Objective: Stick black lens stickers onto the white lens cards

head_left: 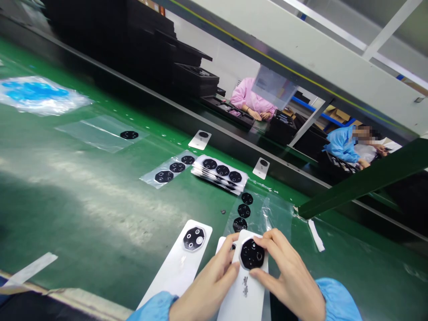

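A white phone back cover is tilted up in front of me, with a black octagonal camera lens cover at its top and dark script below. My left hand grips the cover's left edge between thumb and fingers. On the opposite side, my right hand pinches the lens cover by its upper and lower edges. Part of another white panel shows behind the held one. To the left lies a second white phone back cover with its own camera plate. Loose black lens covers rest on clear film just beyond my hands.
A stack of white sheets bearing lens covers lies mid-bench, beside a film strip. Two small white cards are near the rail. A bag with blue pieces lies far left. A green post slants at right; people work beyond.
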`<state>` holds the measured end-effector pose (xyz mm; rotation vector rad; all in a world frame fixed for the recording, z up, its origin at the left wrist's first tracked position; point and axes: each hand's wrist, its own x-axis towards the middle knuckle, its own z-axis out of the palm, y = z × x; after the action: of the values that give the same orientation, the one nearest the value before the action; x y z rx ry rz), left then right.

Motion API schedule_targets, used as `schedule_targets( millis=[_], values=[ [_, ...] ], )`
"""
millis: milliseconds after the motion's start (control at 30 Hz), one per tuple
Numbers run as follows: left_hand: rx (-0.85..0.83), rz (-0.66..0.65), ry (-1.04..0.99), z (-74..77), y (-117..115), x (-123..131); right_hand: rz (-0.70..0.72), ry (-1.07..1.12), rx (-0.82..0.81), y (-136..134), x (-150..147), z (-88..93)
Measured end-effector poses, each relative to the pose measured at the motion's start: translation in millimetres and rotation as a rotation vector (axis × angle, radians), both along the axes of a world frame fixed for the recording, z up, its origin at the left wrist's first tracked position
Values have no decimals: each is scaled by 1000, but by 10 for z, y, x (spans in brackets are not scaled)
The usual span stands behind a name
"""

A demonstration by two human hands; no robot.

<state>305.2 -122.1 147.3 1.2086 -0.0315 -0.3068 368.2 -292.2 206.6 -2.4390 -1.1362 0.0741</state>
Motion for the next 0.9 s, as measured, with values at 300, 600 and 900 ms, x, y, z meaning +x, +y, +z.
schedule_targets(
  millis=[300, 600, 900],
  values=[
    [155, 67, -31, -40, 1, -16, -48, -24, -125, 67, 10, 62],
    [163, 145, 43, -78, -45, -52, -54, -48, -159, 114, 2, 48],
    [130, 218, 5, -16, -71, 7, -46, -74, -194, 188, -1, 57]
  ],
)
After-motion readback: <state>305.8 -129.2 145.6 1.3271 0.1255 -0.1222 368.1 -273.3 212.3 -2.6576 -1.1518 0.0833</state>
